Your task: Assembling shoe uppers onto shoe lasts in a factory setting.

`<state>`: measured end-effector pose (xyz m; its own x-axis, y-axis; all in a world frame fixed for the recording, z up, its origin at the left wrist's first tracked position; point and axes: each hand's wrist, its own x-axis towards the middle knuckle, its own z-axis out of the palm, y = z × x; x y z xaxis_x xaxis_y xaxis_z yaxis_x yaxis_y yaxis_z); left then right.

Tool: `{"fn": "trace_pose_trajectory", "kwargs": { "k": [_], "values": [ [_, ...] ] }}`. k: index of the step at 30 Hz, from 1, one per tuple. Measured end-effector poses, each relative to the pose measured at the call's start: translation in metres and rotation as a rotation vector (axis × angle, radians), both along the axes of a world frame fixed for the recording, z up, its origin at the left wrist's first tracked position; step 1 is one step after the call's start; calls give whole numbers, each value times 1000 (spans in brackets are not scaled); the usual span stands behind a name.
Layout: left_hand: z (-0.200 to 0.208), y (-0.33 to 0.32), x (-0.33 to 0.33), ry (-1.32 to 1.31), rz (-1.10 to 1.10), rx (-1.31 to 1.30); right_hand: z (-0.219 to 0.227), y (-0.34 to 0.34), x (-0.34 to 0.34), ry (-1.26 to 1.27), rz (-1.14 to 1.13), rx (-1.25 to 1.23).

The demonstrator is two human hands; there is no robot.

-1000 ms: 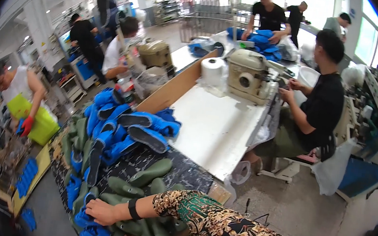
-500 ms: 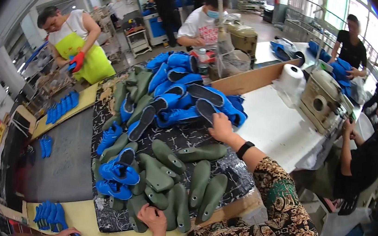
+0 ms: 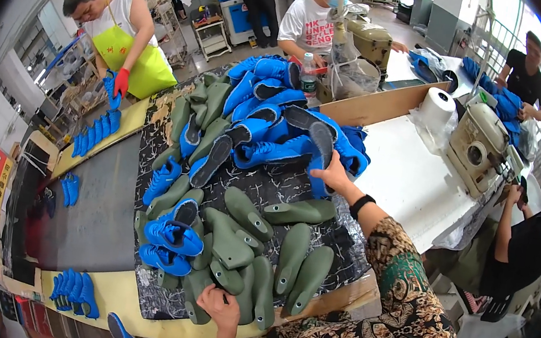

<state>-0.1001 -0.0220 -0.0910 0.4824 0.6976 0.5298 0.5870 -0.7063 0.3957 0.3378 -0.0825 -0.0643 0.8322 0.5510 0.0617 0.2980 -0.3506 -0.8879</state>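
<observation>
My right hand grips a blue shoe upper with a dark grey underside, at the right edge of a heap of similar blue uppers. The upper stands nearly upright, its underside turned toward me. At the near edge, my left hand is closed, fingers curled against green shoe lasts. A small dark thing shows at its fingertips, too small to name. Several lasts lie side by side between the hands. Left of them, blue uppers lie on top of other lasts.
A dark conveyor belt with yellow edges runs along the left, bearing rows of blue uppers. On the right, a white table holds a beige sewing machine and a white thread cone. Co-workers stand or sit around; one wears a yellow apron.
My right hand has taken hold of the upper and tilted it up from the heap. My left hand stays by the lasts. The co-worker in the apron has lowered an upper toward the belt.
</observation>
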Motion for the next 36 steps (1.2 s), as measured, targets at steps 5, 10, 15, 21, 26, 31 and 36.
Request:
{"fn": "trace_pose_trajectory", "kwargs": {
  "k": [5, 10, 15, 21, 26, 31, 36],
  "values": [
    [3, 6, -10, 11, 4, -2, 56, 10, -48, 821, 276, 479],
    [5, 2, 1, -28, -34, 48, 76, 24, -90, 872, 452, 426],
    [2, -6, -2, -40, 3, 10, 105, 62, -144, 935, 646, 296],
    [7, -2, 2, -89, 27, 35, 124, 102, -205, 850, 889, 225],
    [7, 5, -3, -40, 46, 15, 125, 106, -266, 67, 1175, 126],
    [-4, -2, -14, -142, 88, -105, 136, 104, -322, -89, 1406, -60],
    [7, -7, -44, -778, 331, -869, 94, 104, -314, 115, 1277, 42]
  ]
}}
